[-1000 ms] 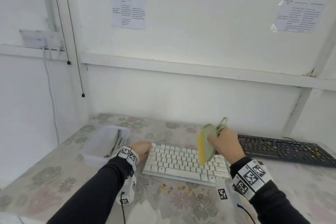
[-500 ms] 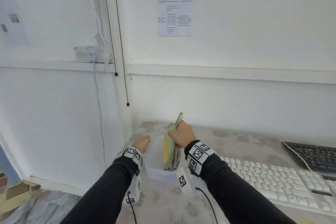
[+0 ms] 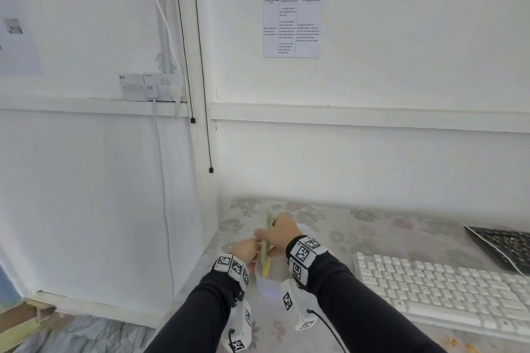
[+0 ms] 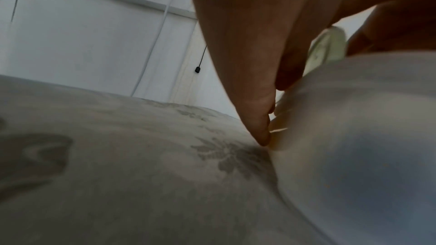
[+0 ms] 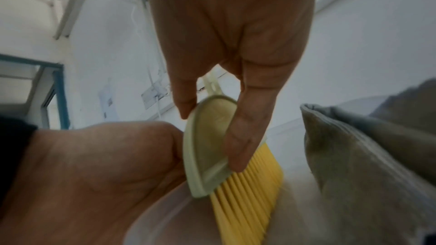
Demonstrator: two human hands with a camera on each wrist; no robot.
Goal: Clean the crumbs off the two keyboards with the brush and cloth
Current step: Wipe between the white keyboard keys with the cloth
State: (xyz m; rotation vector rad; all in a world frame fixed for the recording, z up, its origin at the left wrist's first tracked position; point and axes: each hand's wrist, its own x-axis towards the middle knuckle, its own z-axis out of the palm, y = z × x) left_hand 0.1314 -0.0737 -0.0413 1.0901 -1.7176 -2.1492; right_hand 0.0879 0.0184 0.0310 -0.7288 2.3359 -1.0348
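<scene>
My right hand (image 3: 276, 238) pinches a pale green brush (image 3: 265, 255) with yellow bristles (image 5: 247, 193), thumb on one side and fingers on the other. The brush points bristles-down into a translucent white tub (image 3: 269, 286) at the table's left end. A grey cloth (image 5: 354, 156) lies in the tub beside the bristles. My left hand (image 3: 246, 249) is at the tub's left side, its straight fingers (image 4: 263, 137) against the outer wall (image 4: 354, 137). The white keyboard (image 3: 430, 286) lies to the right, the black keyboard (image 3: 507, 246) beyond it with orange specks on its keys.
The flowered table (image 3: 372, 226) stands in a corner, with white walls behind and to the left. Its left edge drops to the floor just beside the tub. A few orange crumbs (image 3: 453, 342) lie on the table in front of the white keyboard.
My right hand carried the brush left from above the white keyboard and lowered it into the tub. The head view swung left. My left hand stayed by the tub.
</scene>
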